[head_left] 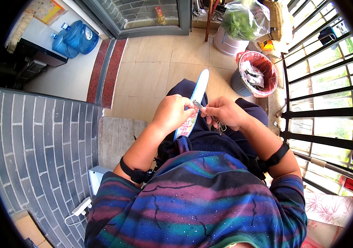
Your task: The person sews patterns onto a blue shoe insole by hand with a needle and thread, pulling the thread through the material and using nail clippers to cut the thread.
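My right hand (227,113) pinches a small silver nail clipper (198,105) between thumb and forefinger. A bunch of keys (219,125) on a chain hangs below that palm. My left hand (171,111) is closed, its fingers curled, with the fingertips up against the clipper's jaws; which nail lies in them is too small to tell. Under both hands, across my dark trousers (209,142), lies a long flat white thing with a blue rim (201,84) and coloured print, possibly a hand fan. My hands hide its middle.
A waste bin (238,82) with a red liner stands ahead on the right. Behind it, a bag of greens (242,25) sits on a white bucket (225,43). Black railings (325,111) run along the right, a grey brick wall (44,144) on the left. Blue water bottles (79,37) stand far left.
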The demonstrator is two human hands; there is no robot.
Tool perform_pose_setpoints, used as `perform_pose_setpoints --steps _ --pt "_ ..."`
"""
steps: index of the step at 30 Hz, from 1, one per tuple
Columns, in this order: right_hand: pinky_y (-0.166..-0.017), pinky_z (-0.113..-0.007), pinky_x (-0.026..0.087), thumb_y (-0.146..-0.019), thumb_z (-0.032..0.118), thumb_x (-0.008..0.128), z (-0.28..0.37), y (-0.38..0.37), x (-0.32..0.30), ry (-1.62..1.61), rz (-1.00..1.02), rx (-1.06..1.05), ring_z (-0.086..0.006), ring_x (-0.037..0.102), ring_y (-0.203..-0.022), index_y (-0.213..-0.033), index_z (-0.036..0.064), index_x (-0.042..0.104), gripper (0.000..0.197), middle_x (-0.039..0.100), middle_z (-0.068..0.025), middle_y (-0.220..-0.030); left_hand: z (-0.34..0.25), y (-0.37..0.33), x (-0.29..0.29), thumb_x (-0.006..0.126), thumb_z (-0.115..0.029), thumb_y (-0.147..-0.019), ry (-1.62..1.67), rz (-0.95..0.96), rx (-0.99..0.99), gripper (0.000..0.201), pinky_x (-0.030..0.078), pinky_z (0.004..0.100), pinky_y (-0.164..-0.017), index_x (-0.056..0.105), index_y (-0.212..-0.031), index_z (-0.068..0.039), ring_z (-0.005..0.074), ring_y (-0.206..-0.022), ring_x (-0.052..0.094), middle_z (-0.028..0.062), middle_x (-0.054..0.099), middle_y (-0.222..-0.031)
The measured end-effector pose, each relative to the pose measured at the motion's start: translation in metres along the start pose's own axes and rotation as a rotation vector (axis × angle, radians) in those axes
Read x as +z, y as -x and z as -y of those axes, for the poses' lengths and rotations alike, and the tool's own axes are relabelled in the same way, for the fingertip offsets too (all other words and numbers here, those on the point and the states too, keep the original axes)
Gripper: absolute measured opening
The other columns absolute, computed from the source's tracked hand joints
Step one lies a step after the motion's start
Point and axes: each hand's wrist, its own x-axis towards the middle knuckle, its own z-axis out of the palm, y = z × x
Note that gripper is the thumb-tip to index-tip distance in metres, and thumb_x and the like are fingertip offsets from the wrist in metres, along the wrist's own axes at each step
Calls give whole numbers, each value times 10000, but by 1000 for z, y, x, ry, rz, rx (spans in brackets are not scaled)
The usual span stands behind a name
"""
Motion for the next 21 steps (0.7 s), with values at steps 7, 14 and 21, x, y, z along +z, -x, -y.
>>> perform_pose_setpoints --steps 7,14,21 --pt "-478 -228 414 -923 163 600 -12 -4 6 -23 -64 -80 -92 527 -510 -830 -28 650 219 605 -44 -657 5 1 3 746 -164 -734 -12 -49 6 154 494 338 -652 732 -837 -51 249 -720 648 136 661 -779" --pt "-507 -258 460 -911 221 595 -10 -1 6 166 -122 -111 -101 565 -544 -849 -39 645 273 623 -54 -689 5 1 2 742 -153 -739 11 -46 -21 161 502 333 -665 727 -846 -35 245 -725 653 135 666 -781" --pt "-512 -278 464 -889 323 639 5 7 -5 263 -257 -123 -115 573 -550 -884 -44 661 368 621 -55 -670 24 0 -2 737 -156 -745 59 -73 -59 176 510 323 -685 723 -862 -26 219 -718 652 125 669 -787"
